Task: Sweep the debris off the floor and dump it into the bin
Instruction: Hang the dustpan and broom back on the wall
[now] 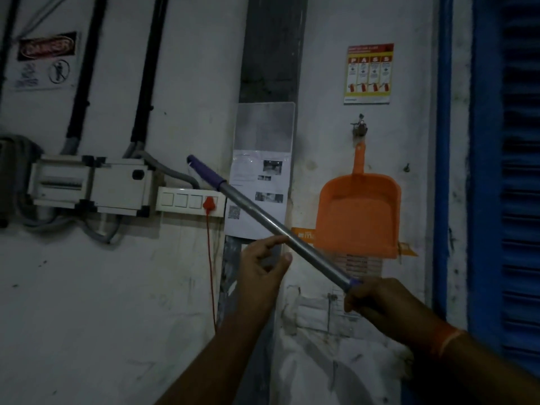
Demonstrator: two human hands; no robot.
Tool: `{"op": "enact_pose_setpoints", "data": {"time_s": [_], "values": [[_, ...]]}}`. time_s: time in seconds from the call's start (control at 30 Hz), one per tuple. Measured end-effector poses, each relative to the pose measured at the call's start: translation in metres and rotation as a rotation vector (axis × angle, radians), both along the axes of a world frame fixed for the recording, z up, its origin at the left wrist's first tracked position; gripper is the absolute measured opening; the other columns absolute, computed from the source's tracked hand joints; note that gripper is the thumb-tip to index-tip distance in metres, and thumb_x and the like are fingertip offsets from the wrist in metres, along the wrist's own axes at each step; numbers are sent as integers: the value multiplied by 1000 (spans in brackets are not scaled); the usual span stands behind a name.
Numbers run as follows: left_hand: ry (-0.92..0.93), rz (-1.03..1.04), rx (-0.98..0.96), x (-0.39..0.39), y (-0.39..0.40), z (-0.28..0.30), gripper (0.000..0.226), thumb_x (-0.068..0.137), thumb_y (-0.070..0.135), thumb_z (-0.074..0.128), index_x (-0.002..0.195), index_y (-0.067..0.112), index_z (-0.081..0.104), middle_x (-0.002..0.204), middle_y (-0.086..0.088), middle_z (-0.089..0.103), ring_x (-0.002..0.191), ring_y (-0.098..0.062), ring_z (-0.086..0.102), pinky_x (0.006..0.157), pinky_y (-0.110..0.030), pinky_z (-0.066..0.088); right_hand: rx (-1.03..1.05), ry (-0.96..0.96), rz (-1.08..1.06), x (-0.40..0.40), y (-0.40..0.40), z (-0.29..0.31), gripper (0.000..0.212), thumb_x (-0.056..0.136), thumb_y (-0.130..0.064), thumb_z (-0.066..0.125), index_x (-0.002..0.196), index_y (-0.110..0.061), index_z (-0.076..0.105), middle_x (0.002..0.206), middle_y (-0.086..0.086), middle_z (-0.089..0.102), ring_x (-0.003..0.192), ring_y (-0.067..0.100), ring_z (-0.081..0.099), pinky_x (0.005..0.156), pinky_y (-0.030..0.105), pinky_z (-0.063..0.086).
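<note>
Dim shot, facing a white wall (87, 287). Right hand (377, 302) is wrapped around a metal pole (280, 229) low on its length; fingers closed tight on it. Pole slants up and left, ending in a purple grip (204, 172) in front of the switch panel (190, 201). Broom head not visible, floor and bin out of frame too. Left hand (263, 264) sits just under the pole's middle, fingers partly spread, index fingertip touching or nearly touching the pole, can't tell which. Orange dustpan (359, 211) hangs on the wall from a hook (361, 130), just right of the pole, pan side down. Breaker box (87, 185) far left, red plug (208, 204) with cord hanging down. Fire extinguisher poster (368, 73) above the dustpan, blue shutter (511, 200) at right edge.
</note>
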State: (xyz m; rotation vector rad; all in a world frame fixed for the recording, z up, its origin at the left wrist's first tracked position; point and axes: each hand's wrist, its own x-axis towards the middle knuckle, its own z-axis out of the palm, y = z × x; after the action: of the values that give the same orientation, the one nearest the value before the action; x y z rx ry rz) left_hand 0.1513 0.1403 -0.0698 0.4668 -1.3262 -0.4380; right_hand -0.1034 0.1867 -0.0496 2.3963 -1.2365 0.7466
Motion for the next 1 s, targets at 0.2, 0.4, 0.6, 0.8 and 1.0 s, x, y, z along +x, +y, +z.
{"op": "enact_pose_setpoints", "data": {"time_s": [0.2, 0.4, 0.6, 0.8, 1.0], "values": [[54, -426, 103, -32, 7, 19, 32, 94, 1, 63, 118, 21, 69, 116, -4, 68, 106, -19, 66, 92, -35, 57, 117, -238, 36, 11, 9, -35, 31, 82, -12, 73, 81, -43, 70, 95, -22, 68, 93, -4, 64, 84, 19, 52], [31, -492, 158, -52, 5, 26, 23, 88, 5, 64, 99, 22, 74, 115, -11, 63, 111, -39, 64, 87, -40, 59, 370, -220, 28, 9, 36, -26, 20, 83, -20, 72, 86, -39, 75, 103, -25, 69, 98, -11, 61, 82, 10, 49], [-181, -504, 221, -69, 1, 12, 29, 94, -3, 58, 103, 20, 73, 111, -4, 71, 107, -26, 68, 76, -25, 55, 0, -418, 59, -24, 49, 54, 29, 83, -9, 71, 88, -37, 73, 102, -17, 69, 98, -1, 63, 80, 28, 56], [-377, -507, 224, -92, 5, 3, 27, 95, -2, 59, 107, 17, 74, 116, -2, 70, 109, -19, 68, 82, -24, 56, 10, -286, 139, -5, 20, 115, 27, 84, -23, 73, 103, -42, 69, 127, -16, 49, 120, -3, 45, 86, 16, 43], [-493, -451, 177, -106, 4, 4, 27, 94, 5, 62, 107, 24, 76, 117, 5, 71, 114, -16, 65, 99, -38, 55, -1, -318, 130, -4, -16, 120, 23, 86, -21, 71, 106, -32, 71, 114, -9, 65, 103, 5, 62, 88, 23, 54]]}}
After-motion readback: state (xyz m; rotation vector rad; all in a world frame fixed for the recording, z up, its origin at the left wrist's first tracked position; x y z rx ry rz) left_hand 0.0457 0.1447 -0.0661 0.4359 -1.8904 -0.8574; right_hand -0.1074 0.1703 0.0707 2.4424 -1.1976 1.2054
